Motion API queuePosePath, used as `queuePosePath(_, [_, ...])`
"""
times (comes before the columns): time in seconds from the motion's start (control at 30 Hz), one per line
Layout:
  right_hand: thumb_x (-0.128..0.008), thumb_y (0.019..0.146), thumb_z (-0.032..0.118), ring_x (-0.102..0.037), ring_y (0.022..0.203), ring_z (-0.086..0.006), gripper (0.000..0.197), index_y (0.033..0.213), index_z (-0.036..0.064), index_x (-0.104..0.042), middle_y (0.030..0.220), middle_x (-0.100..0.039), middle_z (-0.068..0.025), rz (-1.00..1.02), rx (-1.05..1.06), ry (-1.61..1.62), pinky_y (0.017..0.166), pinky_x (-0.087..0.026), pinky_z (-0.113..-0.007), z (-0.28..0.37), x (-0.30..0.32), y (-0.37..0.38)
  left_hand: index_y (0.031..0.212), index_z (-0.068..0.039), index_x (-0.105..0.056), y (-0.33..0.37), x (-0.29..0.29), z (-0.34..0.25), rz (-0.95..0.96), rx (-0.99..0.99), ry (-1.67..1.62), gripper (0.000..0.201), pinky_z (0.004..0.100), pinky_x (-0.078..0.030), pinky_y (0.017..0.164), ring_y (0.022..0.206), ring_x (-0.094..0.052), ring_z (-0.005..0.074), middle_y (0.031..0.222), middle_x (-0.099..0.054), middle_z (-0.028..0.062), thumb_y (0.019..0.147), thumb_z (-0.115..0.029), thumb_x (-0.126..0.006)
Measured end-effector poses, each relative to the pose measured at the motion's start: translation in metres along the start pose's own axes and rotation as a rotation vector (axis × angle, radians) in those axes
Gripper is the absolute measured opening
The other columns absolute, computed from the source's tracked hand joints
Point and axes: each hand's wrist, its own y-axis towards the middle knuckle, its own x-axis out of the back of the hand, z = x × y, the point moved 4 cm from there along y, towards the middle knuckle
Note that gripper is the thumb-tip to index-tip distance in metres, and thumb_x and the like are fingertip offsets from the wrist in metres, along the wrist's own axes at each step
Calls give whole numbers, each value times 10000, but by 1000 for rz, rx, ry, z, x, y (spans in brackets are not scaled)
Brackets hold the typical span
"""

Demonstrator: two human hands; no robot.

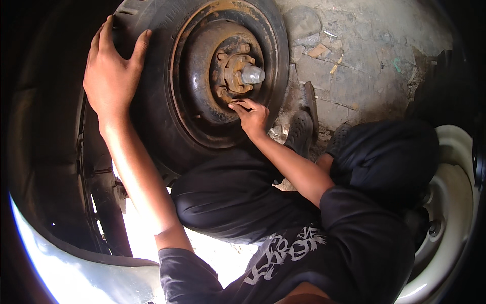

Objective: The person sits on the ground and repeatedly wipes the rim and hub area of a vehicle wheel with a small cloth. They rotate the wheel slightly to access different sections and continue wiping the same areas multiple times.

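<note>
A black tyre (152, 66) on a rusty steel wheel rim (200, 76) stands in front of me. At its middle is a hub (234, 71) with a silver cap (252, 74), ringed by wheel nuts (221, 91). My left hand (114, 71) rests against the upper left of the tyre, fingers spread and thumb apart. Low on the rim, just below the hub, my right hand (251, 115) pinches with thumb and fingertips at what looks like a wheel nut; the fingers mostly cover it.
Dark bodywork (45, 126) surrounds the tyre on the left, with a shiny curved panel (91, 278) below. A pale wheel (453, 218) is at the right edge. Bits of debris (318, 50) lie on the rough floor (364, 45). My bent legs (228, 192) are close under the tyre.
</note>
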Motion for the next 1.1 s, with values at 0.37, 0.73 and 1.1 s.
queuePosePath(0.37, [-890,888,146,-745,846,-109,246,1045,-21,-803,959,-832,-87,-70,18,102,813,-571,-285,-16,-12,-6,1521,-121,-593,1,-1,2,26,33,-37,836,462,-539,1080,1353,-640,340,1506,-634,137,913,-681,-720])
queuePosePath(0.73, [-900,871,151,-787,856,-193,220,1011,4,-815,954,-824,-118,-71,95,69,792,-584,-306,8,-7,4,1489,-93,-613,-1,-1,-2,13,6,16,805,459,-574,1031,1305,-666,339,1465,-659,140,919,-651,-727])
queuePosePath(1.1, [-894,865,154,-801,880,-237,217,1013,13,-821,972,-810,-119,-74,222,90,786,-599,-338,4,-2,12,1474,-102,-626,2,0,-5,-11,-13,6,791,456,-580,1015,1293,-673,346,1453,-665,152,915,-651,-732])
